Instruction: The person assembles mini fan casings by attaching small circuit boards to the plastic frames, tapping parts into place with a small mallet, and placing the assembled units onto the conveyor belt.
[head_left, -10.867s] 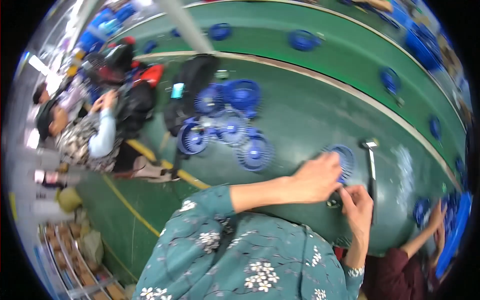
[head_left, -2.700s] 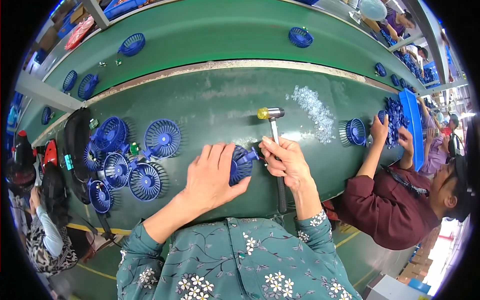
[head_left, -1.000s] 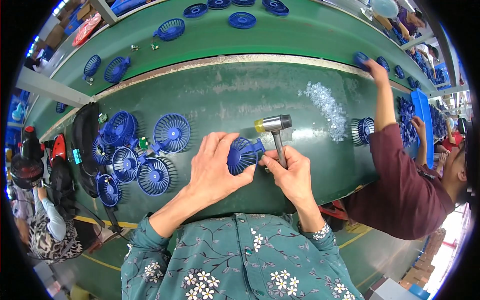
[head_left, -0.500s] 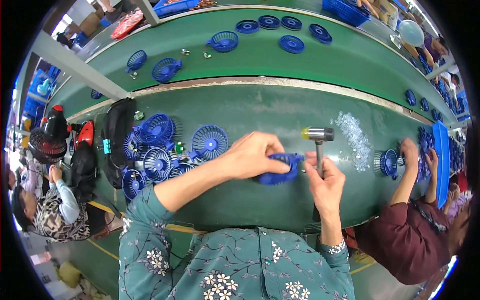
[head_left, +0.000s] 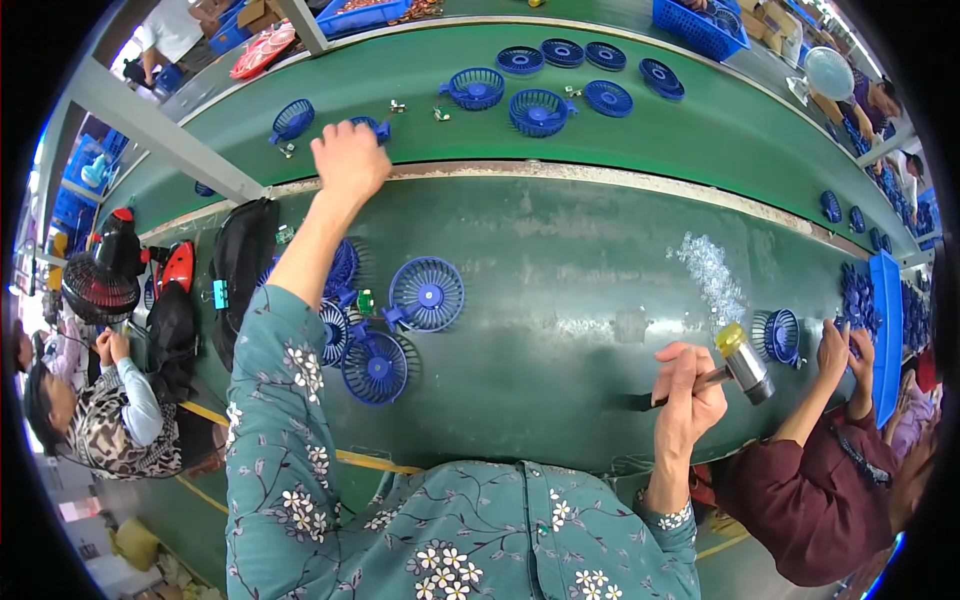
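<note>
My left hand (head_left: 350,160) reaches over the far green belt. Its fingers curl down on a blue fan cage (head_left: 378,129), which it partly covers; the fingertips are hidden. Low over the right part of the table, my right hand (head_left: 690,395) is closed round the dark handle of a hammer (head_left: 745,368). The hammer's head is metal with a yellow face and a black face, tilted toward the right. Another blue fan cage (head_left: 538,112) lies on the belt. On the table at left, by my left forearm, sit several fan cages (head_left: 375,366), with one cage (head_left: 427,294) beside them.
A pile of small clear pieces (head_left: 712,275) lies at right, near a blue fan cage (head_left: 780,335). A co-worker in a dark red top (head_left: 800,490) works beside a blue tray (head_left: 884,330). Blue discs (head_left: 608,97) lie on the belt. A grey post (head_left: 165,130) and black bag (head_left: 240,260) stand left.
My left hand has left the table's middle, where it held a blue fan cage, and moved to the belt. Another cage now lies there. The hammer has swung from upright to tilted right.
</note>
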